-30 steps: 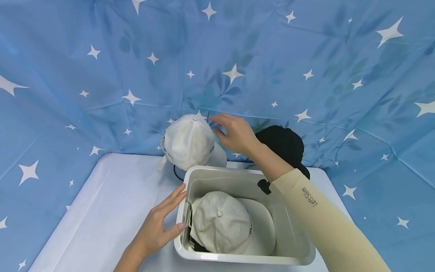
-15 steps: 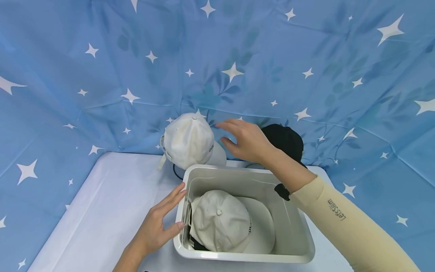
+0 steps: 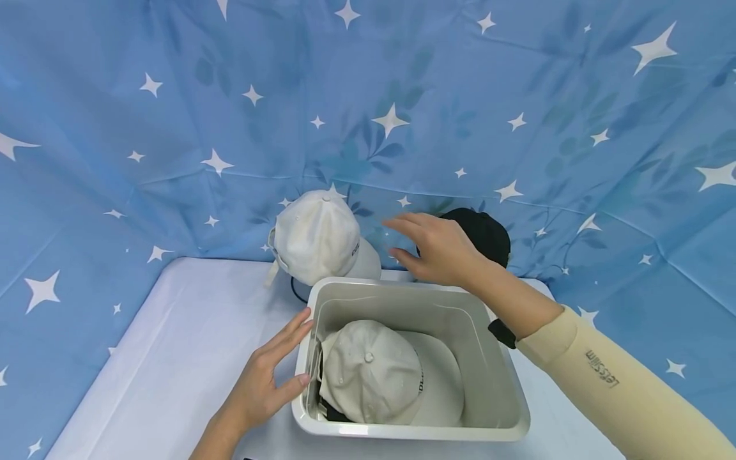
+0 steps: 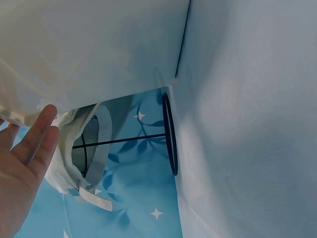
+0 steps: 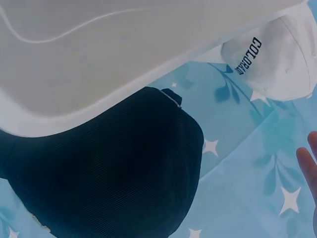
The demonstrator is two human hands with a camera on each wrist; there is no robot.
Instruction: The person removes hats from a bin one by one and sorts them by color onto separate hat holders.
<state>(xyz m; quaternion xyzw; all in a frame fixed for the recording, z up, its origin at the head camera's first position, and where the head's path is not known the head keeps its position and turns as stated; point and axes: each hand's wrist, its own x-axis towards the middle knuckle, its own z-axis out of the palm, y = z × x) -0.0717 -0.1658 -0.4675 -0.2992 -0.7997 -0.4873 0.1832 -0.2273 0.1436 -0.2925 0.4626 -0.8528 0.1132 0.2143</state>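
Note:
My left hand (image 3: 264, 377) rests its extended fingers and thumb against the left rim of a pale grey plastic bin (image 3: 411, 433). Inside the bin lies a beige baseball cap (image 3: 370, 377), brim to the right, with something black partly hidden under its left side. Behind the bin, a white baseball cap (image 3: 316, 239) with dark lettering sits on a thin black wire stand (image 4: 170, 134). My right hand (image 3: 443, 249) hovers behind the bin's back rim with fingers loosely bent and nothing held. It partly covers a black baseball cap (image 3: 483, 235), whose crown fills much of the right wrist view.
A white-covered table (image 3: 190, 351) carries the bin and extends to its left. Blue cloth (image 3: 368, 83) with white stars hangs close behind the caps. A black band (image 3: 502, 333) shows by my right wrist, over the bin's right rim.
My right hand has moved right, away from the white cap and over to the front of the black cap. My left hand has stayed at the bin's rim.

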